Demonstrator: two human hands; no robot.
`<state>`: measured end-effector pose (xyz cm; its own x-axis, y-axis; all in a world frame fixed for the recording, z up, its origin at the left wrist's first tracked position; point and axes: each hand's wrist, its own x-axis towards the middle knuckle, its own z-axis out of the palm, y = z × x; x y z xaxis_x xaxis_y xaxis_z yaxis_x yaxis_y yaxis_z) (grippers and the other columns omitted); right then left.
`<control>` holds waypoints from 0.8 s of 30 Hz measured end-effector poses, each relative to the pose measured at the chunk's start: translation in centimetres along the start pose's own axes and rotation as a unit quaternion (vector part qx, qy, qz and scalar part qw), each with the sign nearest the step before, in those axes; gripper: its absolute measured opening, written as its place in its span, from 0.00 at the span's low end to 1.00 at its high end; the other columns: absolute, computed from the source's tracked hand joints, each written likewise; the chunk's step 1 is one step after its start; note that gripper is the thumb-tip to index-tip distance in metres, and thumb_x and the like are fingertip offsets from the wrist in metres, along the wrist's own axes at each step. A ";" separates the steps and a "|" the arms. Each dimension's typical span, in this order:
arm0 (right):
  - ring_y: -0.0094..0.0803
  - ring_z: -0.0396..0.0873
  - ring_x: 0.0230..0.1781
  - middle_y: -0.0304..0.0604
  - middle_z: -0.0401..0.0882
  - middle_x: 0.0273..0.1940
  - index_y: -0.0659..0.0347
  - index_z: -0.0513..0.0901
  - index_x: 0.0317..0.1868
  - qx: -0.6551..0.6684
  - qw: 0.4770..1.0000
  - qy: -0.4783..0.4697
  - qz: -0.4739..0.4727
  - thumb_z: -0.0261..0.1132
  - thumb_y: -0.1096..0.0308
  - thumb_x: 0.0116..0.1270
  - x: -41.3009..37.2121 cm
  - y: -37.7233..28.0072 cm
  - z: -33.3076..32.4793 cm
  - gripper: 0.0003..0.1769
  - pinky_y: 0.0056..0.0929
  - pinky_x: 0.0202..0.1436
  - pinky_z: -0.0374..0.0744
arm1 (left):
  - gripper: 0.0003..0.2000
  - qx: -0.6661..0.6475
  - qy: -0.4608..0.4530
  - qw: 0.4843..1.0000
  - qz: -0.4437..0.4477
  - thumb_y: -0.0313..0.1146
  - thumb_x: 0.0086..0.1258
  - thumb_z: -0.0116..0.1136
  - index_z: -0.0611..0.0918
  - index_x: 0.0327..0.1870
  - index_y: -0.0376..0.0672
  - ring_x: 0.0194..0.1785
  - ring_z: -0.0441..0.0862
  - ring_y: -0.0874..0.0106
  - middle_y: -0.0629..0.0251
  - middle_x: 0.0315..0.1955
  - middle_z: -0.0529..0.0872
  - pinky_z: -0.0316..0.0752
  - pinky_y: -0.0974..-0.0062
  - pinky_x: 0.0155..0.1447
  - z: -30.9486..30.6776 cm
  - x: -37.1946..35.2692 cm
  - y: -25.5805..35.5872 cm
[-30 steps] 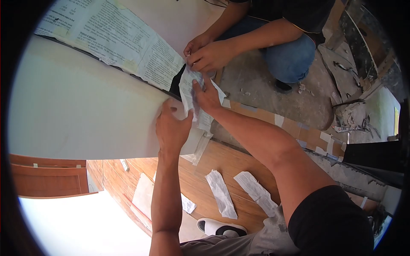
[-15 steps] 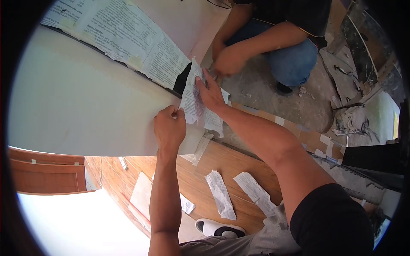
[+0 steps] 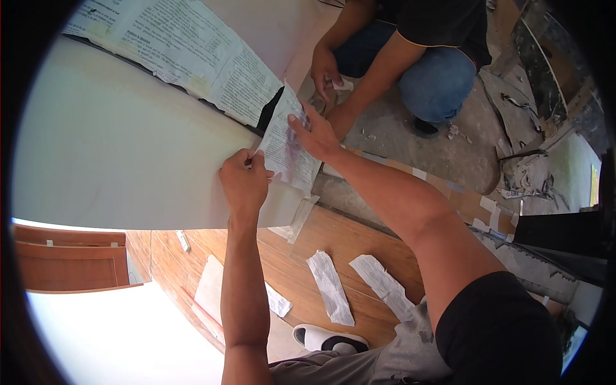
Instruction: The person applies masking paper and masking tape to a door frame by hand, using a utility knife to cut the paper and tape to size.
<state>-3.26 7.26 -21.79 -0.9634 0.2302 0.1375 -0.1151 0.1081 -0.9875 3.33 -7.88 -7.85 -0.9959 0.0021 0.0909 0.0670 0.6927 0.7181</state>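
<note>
A torn strip of printed paper (image 3: pixel 277 149) with a purple smudge lies at the corner end of a white wall panel (image 3: pixel 128 141). My left hand (image 3: pixel 245 183) is closed in a pinch on the strip's lower left edge. Against the strip's right side rests my right hand (image 3: pixel 317 136), thumb apart and fingers stretched upward, their tips partly hidden. Printed paper sheets (image 3: pixel 192 61) cover the upper band of the panel. Between them and the strip a dark gap (image 3: pixel 269 110) shows.
Another person (image 3: pixel 436 90) crouches just beyond my right hand, a small pale scrap near their fingers. Two paper strips (image 3: pixel 330 289) (image 3: pixel 383 287) lie on the wooden floor (image 3: pixel 295 247) near a white slipper (image 3: pixel 314 337). Taped cardboard (image 3: pixel 471 204) runs along the right.
Both my hands and the strip have shifted slightly left and up, and the dark gap looks narrower. The other person's hands have moved apart, showing the pale scrap.
</note>
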 end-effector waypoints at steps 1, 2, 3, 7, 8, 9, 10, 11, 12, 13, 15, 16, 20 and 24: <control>0.56 0.81 0.61 0.66 0.80 0.61 0.64 0.67 0.75 -0.018 1.000 0.008 -0.012 0.59 0.44 0.75 0.0 0.6 0.1 0.39 0.45 0.69 0.73 | 0.12 0.009 -0.007 1.000 -0.014 0.29 0.76 0.58 0.84 0.38 0.24 0.27 0.91 0.66 0.52 0.26 0.87 0.84 0.75 0.30 -0.1 0.0 -0.2; 0.55 0.81 0.61 0.66 0.80 0.61 0.64 0.66 0.75 -0.036 0.999 0.015 -0.025 0.60 0.43 0.74 0.1 1.1 0.2 0.40 0.45 0.69 0.73 | 0.12 0.009 -0.008 1.000 -0.014 0.29 0.76 0.58 0.84 0.38 0.24 0.27 0.91 0.66 0.52 0.26 0.87 0.84 0.75 0.30 0.0 0.2 -0.3; 0.55 0.81 0.61 0.66 0.80 0.61 0.64 0.66 0.75 -0.036 0.999 0.015 -0.023 0.60 0.43 0.74 0.3 1.1 -0.1 0.40 0.45 0.69 0.73 | 0.12 0.015 0.006 1.000 0.001 0.29 0.75 0.58 0.84 0.38 0.24 0.28 0.91 0.66 0.52 0.25 0.87 0.84 0.75 0.30 0.0 0.4 -0.6; 0.54 0.78 0.66 0.64 0.77 0.65 0.63 0.66 0.76 -0.052 0.989 -0.123 0.060 0.64 0.37 0.69 1.7 0.3 -3.2 0.47 0.41 0.70 0.74 | 0.12 0.094 0.031 0.992 0.074 0.29 0.75 0.58 0.83 0.34 0.26 0.27 0.91 0.66 0.53 0.24 0.88 0.84 0.75 0.31 0.3 0.5 -1.5; 0.52 0.75 0.69 0.62 0.76 0.67 0.62 0.67 0.77 -0.051 0.979 -0.186 0.074 0.65 0.36 0.69 2.3 0.2 -3.6 0.47 0.38 0.71 0.73 | 0.12 0.097 0.031 0.993 0.065 0.29 0.75 0.58 0.83 0.34 0.26 0.27 0.91 0.66 0.53 0.24 0.88 0.84 0.75 0.31 0.3 0.6 -1.7; 0.52 0.75 0.69 0.62 0.76 0.67 0.62 0.67 0.77 -0.050 0.977 -0.191 0.076 0.65 0.36 0.69 2.5 0.5 -3.3 0.47 0.38 0.71 0.73 | 0.12 0.100 0.029 0.992 0.065 0.29 0.75 0.58 0.83 0.32 0.27 0.27 0.91 0.66 0.53 0.23 0.87 0.84 0.74 0.30 0.4 0.8 -1.8; 0.53 0.77 0.67 0.65 0.77 0.65 0.65 0.64 0.77 -0.057 0.984 -0.165 0.043 0.66 0.34 0.66 2.6 0.7 -3.1 0.52 0.40 0.68 0.76 | 0.13 0.101 0.027 0.992 0.068 0.29 0.75 0.58 0.82 0.30 0.28 0.27 0.91 0.66 0.53 0.22 0.87 0.83 0.74 0.30 0.3 0.9 -1.9; 0.54 0.79 0.65 0.68 0.78 0.64 0.69 0.62 0.77 -0.066 0.988 -0.136 0.009 0.67 0.32 0.63 2.8 0.8 -3.0 0.57 0.41 0.66 0.78 | 0.13 0.100 0.029 0.992 0.066 0.29 0.75 0.58 0.82 0.30 0.28 0.27 0.91 0.66 0.53 0.22 0.87 0.83 0.74 0.30 0.1 0.9 -1.8; 0.54 0.79 0.65 0.68 0.78 0.64 0.69 0.62 0.77 -0.068 0.988 -0.137 0.008 0.67 0.32 0.63 2.4 -0.1 -3.1 0.57 0.41 0.66 0.78 | 0.13 0.113 0.024 0.992 0.058 0.29 0.74 0.58 0.82 0.30 0.29 0.26 0.91 0.66 0.52 0.21 0.87 0.82 0.73 0.30 0.0 1.0 -1.7; 0.55 0.75 0.69 0.68 0.74 0.67 0.70 0.61 0.78 -0.069 0.988 -0.135 0.023 0.66 0.32 0.65 1.5 -1.8 -3.3 0.56 0.41 0.70 0.74 | 0.12 0.126 0.019 0.991 0.050 0.30 0.74 0.58 0.82 0.29 0.30 0.26 0.91 0.66 0.52 0.20 0.87 0.81 0.72 0.29 0.0 1.1 -1.6; 0.56 0.71 0.73 0.68 0.71 0.70 0.72 0.60 0.78 -0.071 0.988 -0.133 0.037 0.65 0.33 0.67 0.6 -2.8 -3.0 0.56 0.41 0.74 0.70 | 0.11 0.151 0.022 0.986 0.060 0.28 0.71 0.57 0.82 0.29 0.29 0.28 0.87 0.54 0.47 0.22 0.85 0.79 0.64 0.33 0.1 1.0 -1.5; 0.57 0.70 0.73 0.69 0.70 0.70 0.71 0.57 0.79 -0.074 0.989 -0.128 0.032 0.65 0.32 0.67 0.4 -2.5 -2.7 0.57 0.42 0.75 0.69 | 0.10 0.178 0.025 0.981 0.070 0.27 0.68 0.57 0.82 0.29 0.28 0.29 0.84 0.43 0.41 0.23 0.84 0.77 0.56 0.37 0.1 0.9 -1.5; 0.59 0.68 0.74 0.70 0.70 0.71 0.66 0.53 0.81 -0.068 0.990 -0.119 0.018 0.66 0.33 0.66 0.2 -1.0 -2.4 0.58 0.45 0.77 0.67 | 0.10 0.163 0.034 0.983 0.071 0.27 0.68 0.57 0.82 0.29 0.28 0.31 0.83 0.41 0.40 0.23 0.83 0.77 0.55 0.37 0.6 0.7 -2.2; 0.60 0.68 0.74 0.70 0.70 0.70 0.64 0.54 0.81 -0.088 0.990 -0.110 0.004 0.65 0.34 0.68 -0.1 -0.8 -2.4 0.56 0.45 0.77 0.67 | 0.11 0.195 0.066 0.969 0.138 0.28 0.72 0.56 0.83 0.30 0.29 0.25 0.90 0.61 0.51 0.18 0.85 0.81 0.68 0.31 0.5 0.8 -2.8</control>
<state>-2.53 9.45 -20.79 -0.9958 0.0168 0.0897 -0.0816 0.2782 -0.9570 2.34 -9.44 -10.10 -0.9249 0.1512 0.3489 0.2757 0.8986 0.3413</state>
